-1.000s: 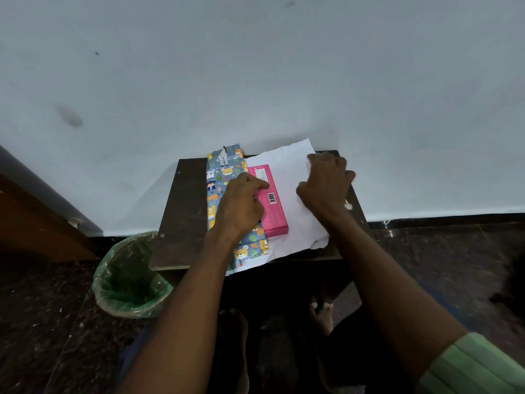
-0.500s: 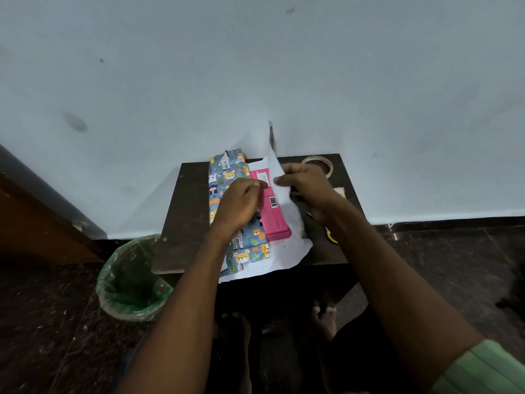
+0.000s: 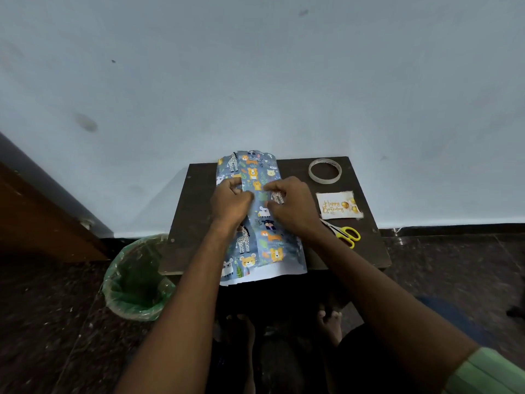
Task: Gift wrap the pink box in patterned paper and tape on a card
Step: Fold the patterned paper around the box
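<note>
Head view: blue animal-print wrapping paper (image 3: 261, 223) folded over on small dark wooden table (image 3: 193, 223), running from far edge past near edge. Pink box hidden, probably under paper. Paper overlap held down mid-sheet by left hand (image 3: 231, 203) and right hand (image 3: 289, 207), fingers curled; pinch or press unclear. White "Happy Birthday" card (image 3: 339, 206) right of paper, clear tape roll (image 3: 324, 170) beyond it, yellow-handled scissors (image 3: 343, 233) nearer. Green-lined bin (image 3: 136, 280) on floor, left.
</note>
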`<state>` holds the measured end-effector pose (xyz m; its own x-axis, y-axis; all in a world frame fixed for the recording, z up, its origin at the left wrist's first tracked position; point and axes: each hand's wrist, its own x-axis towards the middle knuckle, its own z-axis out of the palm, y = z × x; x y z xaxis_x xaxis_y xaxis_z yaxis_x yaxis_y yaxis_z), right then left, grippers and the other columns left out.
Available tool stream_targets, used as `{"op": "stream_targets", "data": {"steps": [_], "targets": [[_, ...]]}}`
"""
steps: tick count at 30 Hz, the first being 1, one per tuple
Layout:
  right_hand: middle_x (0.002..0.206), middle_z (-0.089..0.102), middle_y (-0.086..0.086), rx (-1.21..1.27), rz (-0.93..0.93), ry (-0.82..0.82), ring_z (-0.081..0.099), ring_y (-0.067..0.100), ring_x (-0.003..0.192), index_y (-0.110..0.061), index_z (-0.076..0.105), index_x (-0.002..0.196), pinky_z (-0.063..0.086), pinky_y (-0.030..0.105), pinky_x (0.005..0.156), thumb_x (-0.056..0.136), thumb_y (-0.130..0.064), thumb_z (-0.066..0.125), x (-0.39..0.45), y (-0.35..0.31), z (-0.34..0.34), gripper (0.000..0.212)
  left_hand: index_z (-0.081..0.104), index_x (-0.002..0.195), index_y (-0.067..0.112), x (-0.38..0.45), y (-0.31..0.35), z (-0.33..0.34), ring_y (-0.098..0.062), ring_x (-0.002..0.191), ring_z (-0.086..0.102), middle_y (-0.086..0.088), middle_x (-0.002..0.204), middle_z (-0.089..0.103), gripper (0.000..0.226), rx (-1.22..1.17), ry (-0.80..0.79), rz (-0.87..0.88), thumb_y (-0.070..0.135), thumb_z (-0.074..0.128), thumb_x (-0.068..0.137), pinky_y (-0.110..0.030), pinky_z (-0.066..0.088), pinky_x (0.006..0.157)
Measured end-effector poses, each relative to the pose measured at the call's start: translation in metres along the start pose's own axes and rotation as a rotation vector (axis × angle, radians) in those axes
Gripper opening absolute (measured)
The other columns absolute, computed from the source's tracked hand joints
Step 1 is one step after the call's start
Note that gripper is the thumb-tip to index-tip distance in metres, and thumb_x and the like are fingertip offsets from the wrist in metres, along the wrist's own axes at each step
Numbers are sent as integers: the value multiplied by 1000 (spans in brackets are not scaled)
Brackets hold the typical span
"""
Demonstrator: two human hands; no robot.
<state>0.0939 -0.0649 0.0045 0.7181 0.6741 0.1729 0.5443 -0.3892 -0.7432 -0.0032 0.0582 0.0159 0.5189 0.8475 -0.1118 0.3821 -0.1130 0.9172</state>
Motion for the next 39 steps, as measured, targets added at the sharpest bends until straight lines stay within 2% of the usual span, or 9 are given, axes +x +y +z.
{"op": "stream_targets", "data": {"steps": [7, 10, 13, 17, 22, 30, 33, 35, 39], "targets": [[159, 41, 14, -47, -29, -73, 33, 35, 149, -19, 64, 141, 31, 46, 120, 92, -23, 72, -11, 0, 19, 49, 71, 125, 16, -4, 0, -7, -16, 93, 69, 3, 89, 70, 40, 306, 92, 180, 9, 80, 86, -26, 52, 90], [168, 26, 16, 16, 33, -115, 22, 31, 157, -18, 54, 150, 25, 40, 123, 95, -25, 72, -9, 1, 15, 59, 77, 117, 22, -5, -2, -21, -22, 107, 67, -2, 115, 65, 33, 407, 172, 265, 13, 73, 86, -36, 54, 94], [173, 11, 17, 57, 106, -193, 5, 28, 161, -20, 35, 162, 23, 42, 125, 99, -35, 68, -8, 1, 12, 73, 63, 141, 31, 2, -15, -38, -35, 143, 44, -12, 154, 47, 47, 583, 117, 176, 27, 66, 94, -48, 41, 115], [170, 22, 20, 26, 99, -224, 9, 31, 161, -20, 35, 162, 26, 42, 124, 101, -39, 64, -6, 2, 16, 70, 29, 166, 31, 8, -31, -41, -29, 158, 31, -8, 171, 33, 78, 431, -229, 89, 54, 45, 93, -55, 30, 126], [171, 10, 26, -110, 49, -263, 10, 38, 160, -20, 34, 162, 26, 43, 123, 98, -45, 66, -6, -3, 14, 75, 13, 170, 35, -4, -22, -27, -23, 165, 0, -2, 174, -28, 70, 293, -361, 1, 49, 47, 110, -45, 17, 133], [166, 8, 38, -290, -17, -278, 16, 51, 154, -17, 39, 157, 27, 51, 121, 95, -45, 65, -5, -14, 19, 73, 8, 171, 25, -9, -20, -22, -27, 159, -30, -3, 174, -28, 63, 423, -335, 69, 34, 37, 116, -46, -10, 131], [167, 16, 33, -346, -14, -237, 24, 49, 151, -25, 42, 155, 33, 54, 117, 94, -53, 62, -6, -18, 18, 70, 23, 169, 22, -9, -23, -17, -28, 164, -15, -2, 178, -14, 60, 291, -253, 52, 21, 44, 113, -48, 1, 133], [163, 26, 29, -434, 56, -171, 32, 48, 145, -34, 42, 154, 38, 56, 111, 92, -62, 57, -11, -26, 21, 69, 47, 158, 17, -13, -19, -14, -30, 160, 25, -4, 174, 17, 58, 35, -158, 8, 10, 56, 101, -52, 33, 126], [142, 45, 28, -501, 93, -141, 43, 47, 130, -35, 44, 152, 39, 52, 104, 91, -66, 57, -14, -35, 28, 69, 74, 117, 31, -15, -16, -20, -30, 108, 72, -3, 128, 68, 56, -184, 128, -144, 8, 56, 69, -48, 64, 90]]}}
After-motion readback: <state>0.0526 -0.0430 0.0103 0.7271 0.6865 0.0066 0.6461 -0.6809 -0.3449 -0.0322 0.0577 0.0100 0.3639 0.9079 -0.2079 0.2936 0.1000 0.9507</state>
